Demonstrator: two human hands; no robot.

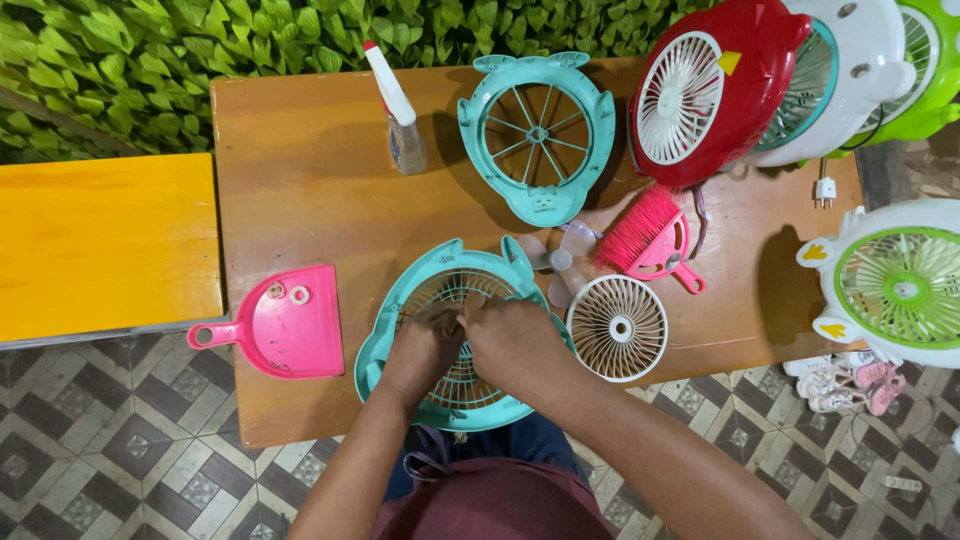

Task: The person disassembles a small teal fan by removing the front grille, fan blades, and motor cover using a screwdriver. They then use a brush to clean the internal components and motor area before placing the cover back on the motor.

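A teal fan housing (420,285) with a grille lies at the near edge of the wooden table (300,190). My left hand (425,345) and my right hand (510,335) both rest on the middle of its grille, fingers curled together over the hub. What the fingertips pinch is hidden. Just right of my right hand lies a round white grille (618,327). A clear fan blade (565,258) lies beyond it.
A pink dustpan (285,322) with small parts sits left. A spray bottle (400,110), a second teal fan frame (538,135) and a pink brush (645,240) lie farther back. Red, white and green fans (720,85) crowd the right. A yellow bench (105,240) stands at left.
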